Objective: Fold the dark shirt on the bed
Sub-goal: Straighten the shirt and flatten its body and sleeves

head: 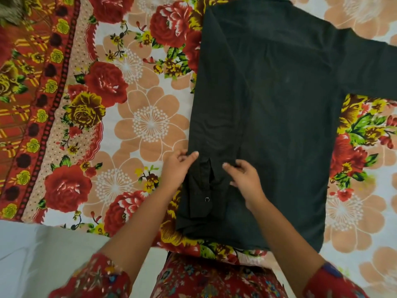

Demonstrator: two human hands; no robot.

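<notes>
Dark shirt (279, 117) is lying back-up on the bed (139, 125), hem at the near edge, collar toward the far edge. One side is already folded in, its sleeve running down to the hem; the other sleeve (369, 67) is lying spread toward the bed's right edge.

Left hand (178, 168) and right hand (245, 179) are working the cuff (204, 190), fingers loosely spread and pressing cloth; can't tell if either is actually pinching.

Step in hand, I judge: flattening the folded sleeve. Keep it parallel to the folded edge, cuff inside the hem, press out bunching.

Count: one shirt, two sleeves, two hands, one visible cuff button (207, 199).
</notes>
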